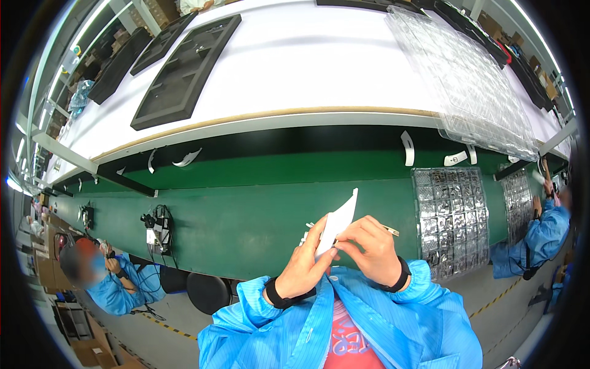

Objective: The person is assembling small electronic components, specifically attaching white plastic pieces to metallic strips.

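Fingertip work on a white card [339, 221] above the worktop [270, 215]

The left hand [309, 257] is closed on the card, which is tilted up in front of the chest. The right hand [370, 243] is pinched at the card's lower edge, apparently closed around a thin stick [391, 230] too; what lies between its fingertips is too small to tell. A steady left grip and a light right pinch should avoid creasing the card.

A clear tray [452, 224] of small dark parts lies near the right hand, so that elbow probably needs care. The shelf [319, 67] overhangs the worktop's far side, limiting reach; a black device [162, 229] with cables stands well left.
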Tool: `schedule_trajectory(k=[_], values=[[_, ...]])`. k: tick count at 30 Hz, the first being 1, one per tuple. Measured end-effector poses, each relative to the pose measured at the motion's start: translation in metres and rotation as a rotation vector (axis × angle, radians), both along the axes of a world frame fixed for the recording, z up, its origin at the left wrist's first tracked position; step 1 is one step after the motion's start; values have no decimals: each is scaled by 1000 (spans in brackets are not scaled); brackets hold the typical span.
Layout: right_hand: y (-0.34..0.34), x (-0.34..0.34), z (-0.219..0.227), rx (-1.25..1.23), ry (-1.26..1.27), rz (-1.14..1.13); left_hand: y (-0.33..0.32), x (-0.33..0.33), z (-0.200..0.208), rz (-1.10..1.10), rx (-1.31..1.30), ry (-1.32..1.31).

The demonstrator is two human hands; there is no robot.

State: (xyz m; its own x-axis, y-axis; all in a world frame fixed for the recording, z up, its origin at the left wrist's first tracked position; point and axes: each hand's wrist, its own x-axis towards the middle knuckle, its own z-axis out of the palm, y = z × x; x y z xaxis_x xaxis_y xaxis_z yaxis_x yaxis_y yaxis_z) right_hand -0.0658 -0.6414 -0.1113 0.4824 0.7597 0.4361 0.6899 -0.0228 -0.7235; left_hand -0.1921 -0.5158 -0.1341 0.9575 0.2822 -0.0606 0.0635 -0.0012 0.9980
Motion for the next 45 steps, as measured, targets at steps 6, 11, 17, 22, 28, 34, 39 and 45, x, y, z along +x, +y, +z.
schedule_trajectory(k=[6,11,17,22,28,34,39,45], values=[[-4,-4,-18,-34,98,-64,-3,0,-7,14,1,29],[2,-2,-34,143,649,-146,-1,2,-5,-11,-56,47],[3,-3,-37,207,1075,88,0,2,-12,-45,-94,54],[3,-3,-36,219,1139,69,2,5,-15,-57,20,56],[5,0,-48,58,1130,53,4,7,-25,-44,2,62],[12,12,-56,120,1217,119,16,11,-38,-73,-426,-55],[19,5,-69,86,1165,61,19,14,-51,-82,-289,7],[29,27,-102,41,1281,111,32,34,-65,-72,-387,78]])
